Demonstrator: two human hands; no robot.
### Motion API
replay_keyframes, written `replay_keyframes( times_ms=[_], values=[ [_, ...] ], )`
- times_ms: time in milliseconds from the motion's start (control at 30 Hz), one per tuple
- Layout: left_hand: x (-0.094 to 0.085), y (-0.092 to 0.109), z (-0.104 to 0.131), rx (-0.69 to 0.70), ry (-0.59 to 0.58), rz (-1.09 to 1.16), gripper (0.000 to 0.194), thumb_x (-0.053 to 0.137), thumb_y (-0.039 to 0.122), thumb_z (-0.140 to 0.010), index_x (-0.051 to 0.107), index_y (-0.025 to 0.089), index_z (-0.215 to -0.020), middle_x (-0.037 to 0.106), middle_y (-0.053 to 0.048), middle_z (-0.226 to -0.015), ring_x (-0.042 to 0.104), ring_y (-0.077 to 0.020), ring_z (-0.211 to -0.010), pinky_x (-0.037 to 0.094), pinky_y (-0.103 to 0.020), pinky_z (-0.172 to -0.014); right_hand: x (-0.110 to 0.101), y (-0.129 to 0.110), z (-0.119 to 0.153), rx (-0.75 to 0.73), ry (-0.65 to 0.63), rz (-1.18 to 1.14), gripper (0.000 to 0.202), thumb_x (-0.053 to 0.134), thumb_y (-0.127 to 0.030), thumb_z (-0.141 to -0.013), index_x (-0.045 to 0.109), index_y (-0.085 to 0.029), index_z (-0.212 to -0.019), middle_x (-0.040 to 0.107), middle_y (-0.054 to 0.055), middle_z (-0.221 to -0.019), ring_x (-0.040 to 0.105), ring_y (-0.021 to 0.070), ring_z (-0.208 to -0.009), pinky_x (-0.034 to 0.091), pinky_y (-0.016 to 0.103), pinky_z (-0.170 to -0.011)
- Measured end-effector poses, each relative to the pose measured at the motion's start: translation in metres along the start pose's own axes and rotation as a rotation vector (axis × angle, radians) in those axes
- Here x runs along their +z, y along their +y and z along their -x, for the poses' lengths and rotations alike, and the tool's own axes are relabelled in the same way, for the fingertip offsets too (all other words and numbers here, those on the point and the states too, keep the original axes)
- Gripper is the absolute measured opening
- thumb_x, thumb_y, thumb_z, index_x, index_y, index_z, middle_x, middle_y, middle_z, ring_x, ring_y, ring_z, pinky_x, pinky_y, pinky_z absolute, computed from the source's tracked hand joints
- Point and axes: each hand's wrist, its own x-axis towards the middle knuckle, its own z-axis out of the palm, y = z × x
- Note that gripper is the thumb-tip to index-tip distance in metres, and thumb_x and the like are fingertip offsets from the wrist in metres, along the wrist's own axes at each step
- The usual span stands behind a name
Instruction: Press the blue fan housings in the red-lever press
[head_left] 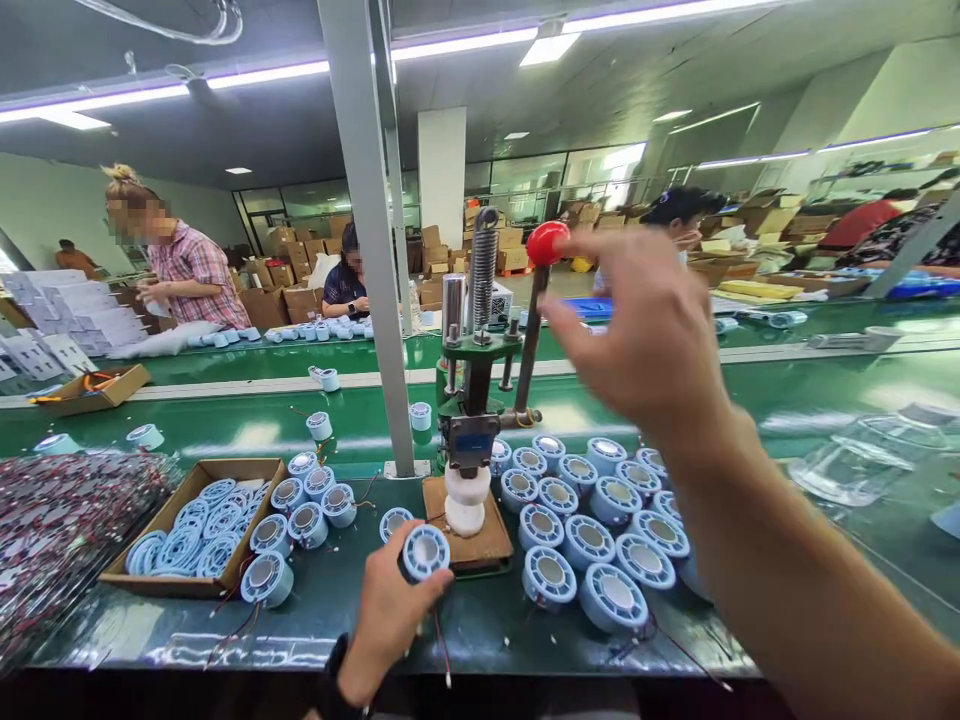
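While the left hand (390, 610) pinches a blue round part (426, 552) just near of the press (474, 430), the right hand (652, 320) spreads its thumb and fingers beside the red knob (548, 243); whether they touch it, I cannot tell.

Left hand (394, 605) pinching, right (652, 335) raised, half-open

The shiny dark green tabletop (525, 645) holds a messy heap of red and dark wires (67, 540) on the left. Just beside it sits a brown open box (166, 590). Next come some round blue parts (267, 580). A metal press (474, 440) stands near the middle, and many more blue rounds (589, 540) crowd its right side.
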Motion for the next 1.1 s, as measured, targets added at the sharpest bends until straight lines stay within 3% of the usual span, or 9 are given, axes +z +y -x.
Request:
replay_keyframes(
  times_ms=[100,167,233,367,467,600,733,967,1100],
  values=[
    [0.007,0.02,-0.033,0.066,0.054,0.084,0.046,0.075,0.029,-0.063,0.07,0.016,-0.106,0.077,-0.007,-0.097,0.07,-0.0246,-0.086,0.054,-0.033,-0.08,0.027,0.021,-0.066,0.112,0.042,-0.201,0.016,0.049,-0.019,-0.092,0.064,-0.016,-0.097,0.065,0.005,-0.086,0.064,0.0157,-0.081,0.051,0.032,-0.08],
    [0.012,0.022,-0.05,0.078,0.074,0.127,0.043,0.077,0.028,-0.061,0.071,0.015,-0.102,0.078,-0.006,-0.092,0.07,-0.0235,-0.082,0.054,-0.032,-0.077,0.048,0.028,-0.078,0.196,0.02,-0.322,0.026,0.038,-0.013,-0.093,0.062,-0.014,-0.082,0.058,-0.001,-0.065,0.059,0.0098,-0.057,0.047,0.025,-0.064],
    [0.012,0.017,-0.061,0.084,0.091,0.132,0.042,0.078,0.028,-0.061,0.071,0.015,-0.101,0.077,-0.006,-0.09,0.069,-0.0228,-0.081,0.053,-0.031,-0.075,0.06,0.029,-0.077,0.231,0.046,-0.371,0.03,0.035,-0.011,-0.092,0.059,-0.014,-0.075,0.053,-0.004,-0.058,0.054,0.0068,-0.046,0.043,0.022,-0.058],
    [0.0,0.004,-0.076,0.088,0.185,0.166,0.045,0.078,0.032,-0.061,0.07,0.015,-0.102,0.076,-0.007,-0.093,0.068,-0.0228,-0.083,0.052,-0.034,-0.079,0.06,0.024,-0.067,0.21,0.085,-0.366,0.029,0.037,-0.012,-0.093,0.056,-0.015,-0.072,0.051,-0.006,-0.057,0.052,0.005,-0.045,0.042,0.021,-0.061],
    [-0.004,0.002,-0.089,0.096,0.163,0.217,0.044,0.08,0.035,-0.059,0.071,0.014,-0.097,0.076,-0.008,-0.09,0.066,-0.0229,-0.082,0.051,-0.035,-0.079,0.057,0.022,-0.066,0.206,0.1,-0.359,0.029,0.037,-0.013,-0.094,0.054,-0.016,-0.07,0.051,-0.005,-0.057,0.053,0.0056,-0.045,0.043,0.024,-0.064],
    [0.006,0.004,-0.099,0.122,0.052,0.274,0.045,0.082,0.037,-0.056,0.072,0.013,-0.093,0.075,-0.008,-0.088,0.067,-0.0221,-0.08,0.052,-0.033,-0.076,0.058,0.023,-0.067,0.188,0.109,-0.368,0.028,0.038,-0.015,-0.094,0.053,-0.017,-0.07,0.052,-0.006,-0.058,0.052,0.0056,-0.045,0.044,0.025,-0.067],
    [0.014,0.002,-0.093,0.139,-0.017,0.32,0.05,0.085,0.037,-0.056,0.071,0.012,-0.098,0.076,-0.009,-0.092,0.068,-0.0221,-0.082,0.052,-0.032,-0.078,0.058,0.022,-0.065,0.188,0.113,-0.366,0.027,0.038,-0.015,-0.094,0.053,-0.017,-0.071,0.052,-0.006,-0.058,0.052,0.0056,-0.046,0.045,0.025,-0.07],
    [0.036,0.014,-0.092,0.196,-0.145,0.32,0.05,0.087,0.024,-0.055,0.072,0.013,-0.101,0.076,-0.009,-0.1,0.067,-0.0236,-0.092,0.05,-0.032,-0.086,0.057,0.019,-0.064,0.236,0.098,-0.393,0.027,0.038,-0.018,-0.094,0.054,-0.017,-0.072,0.05,-0.005,-0.057,0.053,0.0065,-0.044,0.038,0.022,-0.054],
    [0.05,0.019,-0.1,0.227,-0.209,0.306,0.049,0.09,0.025,-0.052,0.072,0.012,-0.095,0.076,-0.008,-0.095,0.066,-0.0237,-0.088,0.051,-0.032,-0.082,0.057,0.019,-0.064,0.234,0.11,-0.391,0.026,0.039,-0.018,-0.093,0.055,-0.016,-0.073,0.051,-0.005,-0.058,0.053,0.0059,-0.044,0.039,0.021,-0.056]
  ],
)
